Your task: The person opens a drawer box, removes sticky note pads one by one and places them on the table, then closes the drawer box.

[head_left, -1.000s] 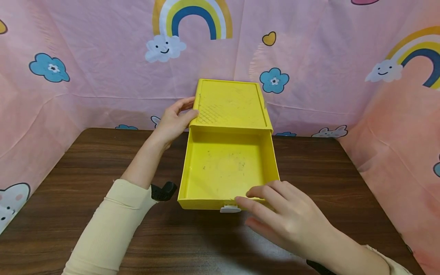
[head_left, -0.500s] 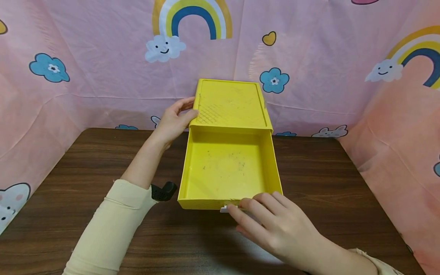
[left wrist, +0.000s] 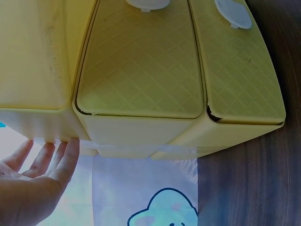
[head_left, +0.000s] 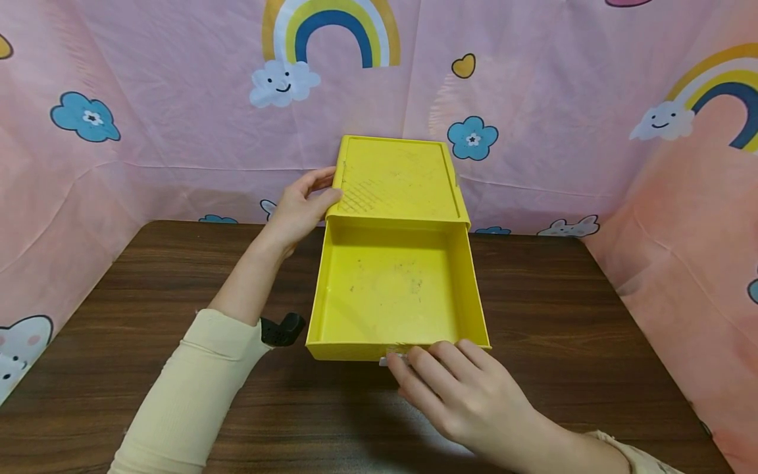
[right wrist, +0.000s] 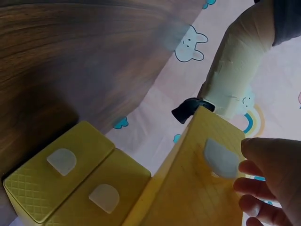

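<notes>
A yellow drawer unit (head_left: 393, 174) with white tab handles stands at the table's back. Its top drawer (head_left: 385, 289) is pulled out toward me, with nothing but dark specks on its floor. My left hand (head_left: 302, 207) rests against the unit's left side, thumb on the top edge; the left wrist view shows nearly straight fingers (left wrist: 68, 157) touching the side. My right hand (head_left: 458, 395) is at the drawer's front, bent fingertips at the rim and index finger by the white handle (right wrist: 221, 157). In the right wrist view that handle shows uncovered; the thumb's contact is unclear.
Two lower drawers, a middle one (left wrist: 141, 70) and a bottom one (left wrist: 244, 66), are pushed in. The dark wooden table (head_left: 177, 283) lies around the unit. Pink printed cloth (head_left: 195, 85) hangs behind and at both sides. A black wrist camera (head_left: 283, 329) sits at my left cuff.
My right hand has shifted a little left and toward me along the drawer's front, its fingers bending more and covering most of the handle. The left hand and the drawer have stayed still.
</notes>
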`<action>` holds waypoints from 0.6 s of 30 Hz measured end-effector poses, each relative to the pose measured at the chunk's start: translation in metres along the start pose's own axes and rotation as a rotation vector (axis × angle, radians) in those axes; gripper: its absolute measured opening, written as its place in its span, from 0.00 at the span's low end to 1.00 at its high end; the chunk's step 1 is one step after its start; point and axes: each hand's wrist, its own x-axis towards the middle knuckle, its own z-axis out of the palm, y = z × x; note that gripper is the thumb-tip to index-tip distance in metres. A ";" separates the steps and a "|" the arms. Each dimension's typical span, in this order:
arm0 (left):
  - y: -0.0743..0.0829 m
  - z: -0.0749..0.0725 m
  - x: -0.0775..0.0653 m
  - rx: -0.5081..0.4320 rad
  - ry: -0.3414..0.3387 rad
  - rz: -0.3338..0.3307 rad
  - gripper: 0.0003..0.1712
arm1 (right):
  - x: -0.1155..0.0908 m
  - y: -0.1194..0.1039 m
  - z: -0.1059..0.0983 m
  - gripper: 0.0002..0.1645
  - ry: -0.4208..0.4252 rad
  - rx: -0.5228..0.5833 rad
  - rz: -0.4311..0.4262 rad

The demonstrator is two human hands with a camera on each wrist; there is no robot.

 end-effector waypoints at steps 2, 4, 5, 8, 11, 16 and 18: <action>0.000 0.000 0.000 0.003 0.002 0.001 0.31 | 0.001 -0.001 0.000 0.16 -0.006 -0.010 0.012; 0.000 0.000 0.000 0.005 0.002 0.004 0.30 | 0.002 -0.002 0.001 0.16 -0.005 -0.023 0.018; 0.000 0.000 0.000 0.003 0.002 0.005 0.30 | 0.002 -0.003 0.001 0.15 -0.002 -0.026 0.021; -0.001 0.000 -0.001 -0.002 0.000 0.009 0.30 | 0.003 -0.005 0.003 0.15 0.005 -0.035 0.035; -0.001 0.000 0.000 -0.006 -0.003 0.012 0.30 | 0.002 -0.008 0.005 0.15 0.009 -0.047 0.048; -0.001 0.000 -0.001 -0.007 -0.003 0.013 0.31 | 0.001 -0.013 0.010 0.15 0.020 -0.058 0.058; -0.001 0.000 -0.001 -0.011 -0.001 0.015 0.30 | 0.001 -0.013 0.013 0.15 0.035 -0.064 0.056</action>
